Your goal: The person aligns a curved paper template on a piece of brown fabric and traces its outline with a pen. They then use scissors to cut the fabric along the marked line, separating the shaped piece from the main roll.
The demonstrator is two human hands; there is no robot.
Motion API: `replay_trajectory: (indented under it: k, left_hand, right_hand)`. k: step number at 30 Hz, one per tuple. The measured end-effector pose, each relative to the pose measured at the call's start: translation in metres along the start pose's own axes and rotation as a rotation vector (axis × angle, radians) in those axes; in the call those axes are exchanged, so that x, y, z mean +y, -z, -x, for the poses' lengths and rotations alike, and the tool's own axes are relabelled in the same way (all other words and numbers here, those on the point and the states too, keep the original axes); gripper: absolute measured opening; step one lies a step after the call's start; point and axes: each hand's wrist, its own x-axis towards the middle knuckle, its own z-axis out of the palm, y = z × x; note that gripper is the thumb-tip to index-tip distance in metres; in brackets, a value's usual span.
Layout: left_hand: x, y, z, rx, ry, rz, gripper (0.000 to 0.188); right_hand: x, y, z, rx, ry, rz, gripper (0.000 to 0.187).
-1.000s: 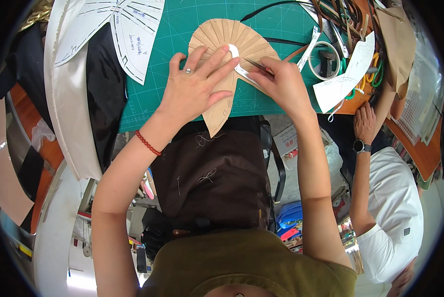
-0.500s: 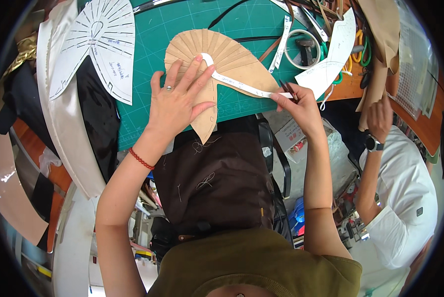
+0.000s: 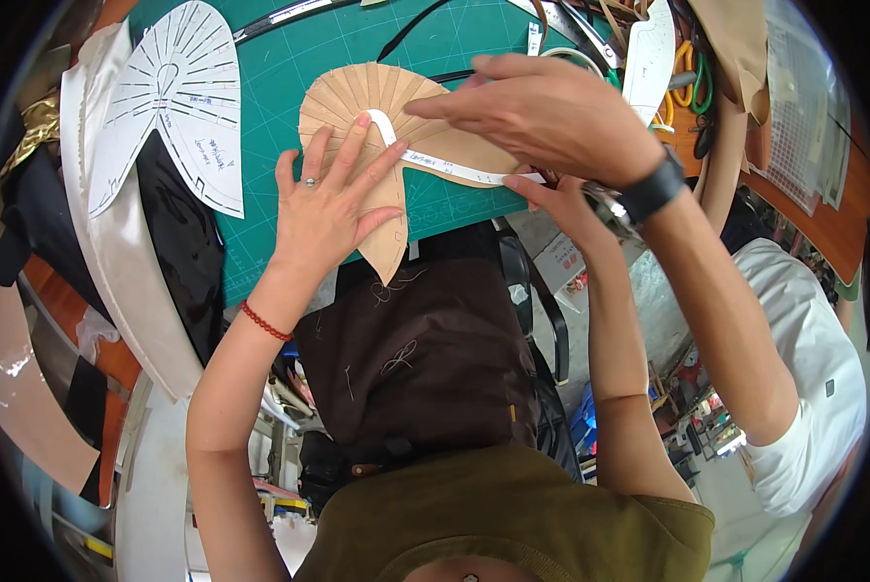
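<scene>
A tan, fan-shaped piece (image 3: 369,92) with creased lines and a pointed lower lobe lies on the green cutting mat (image 3: 290,73). Along its inner curve runs a narrow white paper strip (image 3: 435,163) with handwriting. My left hand (image 3: 328,204) rests flat with fingers spread, pressing strip and piece down. At the strip's right end, my right hand (image 3: 569,206) pinches it between thumb and fingers; a dark slim tool shows faintly in that hand, its kind unclear. A co-worker's hand (image 3: 561,112) reaches over from the right, fingers pointing at the piece, partly covering my right hand.
A white paper pattern (image 3: 173,87) lies at the left, near a cream fabric strip (image 3: 115,223) and black glossy material (image 3: 188,233). Scissors (image 3: 590,34), coloured-handled tools (image 3: 692,82) and a white curved template (image 3: 650,63) crowd the far right. A dark cloth (image 3: 416,359) covers my lap.
The co-worker's hand has swung in from the right over the tan piece. My hands, the piece and the strip sit slightly further left in view.
</scene>
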Motion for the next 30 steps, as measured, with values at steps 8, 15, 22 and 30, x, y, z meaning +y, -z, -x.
replay_trajectory:
  k: [8,15,22,30]
  left_hand:
    - [0.0,-0.002,-0.004,-0.035,-0.037,-0.028,0.072]
    - [0.0,0.0,-0.001,-0.065,-0.032,-0.064,0.077]
    - [0.012,0.005,0.004,-0.084,0.049,-0.037,0.084]
    - [0.022,-0.001,0.003,-0.1,0.056,-0.027,0.094]
  right_hand:
    - [-0.082,-0.028,-0.078,-0.5,1.076,1.459,0.051]
    - [-0.078,-0.034,-0.085,-0.466,1.256,1.599,0.039]
    - [-0.046,-0.026,-0.032,-0.039,0.523,1.316,0.041]
    - [0.056,-0.023,0.033,0.405,0.038,0.382,0.028]
